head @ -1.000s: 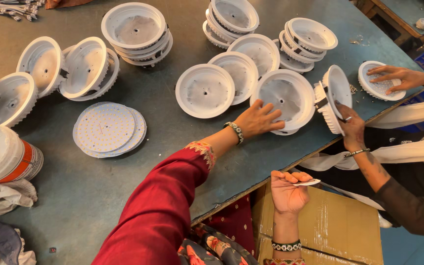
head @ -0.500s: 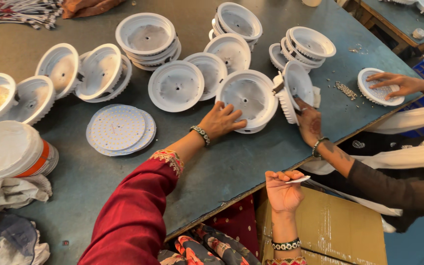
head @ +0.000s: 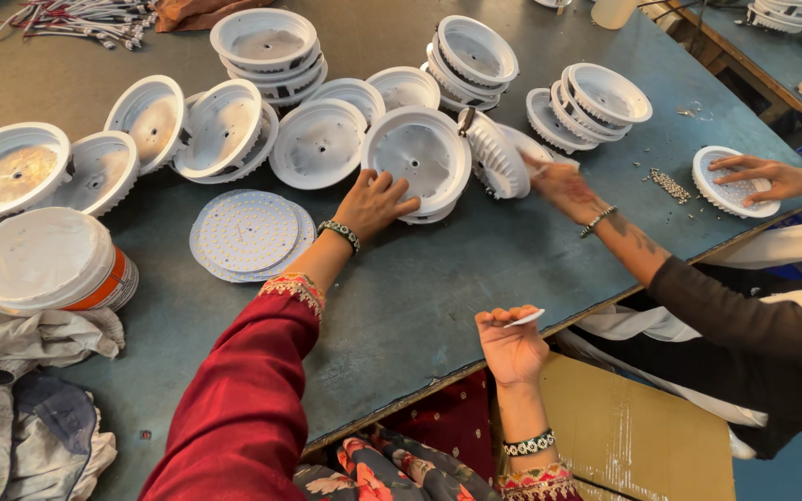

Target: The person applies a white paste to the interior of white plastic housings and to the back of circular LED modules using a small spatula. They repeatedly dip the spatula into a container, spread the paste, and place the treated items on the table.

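1. Currently, the left hand [head: 375, 202] rests with spread fingers on the rim of a round white plastic lamp housing [head: 417, 158] lying on the grey-blue worktable [head: 438, 278].
2. Right hand [head: 510, 345], below the table edge, pinches a small white flat piece [head: 523, 319].
3. Many similar white housings [head: 262, 42] sit stacked and untouched; perforated white round discs [head: 245, 232] lie unfitted.

1. The round lamp housing [head: 417, 156] looks like smooth, matt white plastic.
2. The desk [head: 438, 278] is dull grey-green, scuffed and worn.
3. The rags [head: 30, 339] are crumpled, soiled cloth.
4. The box [head: 633, 436] is plain brown cardboard.
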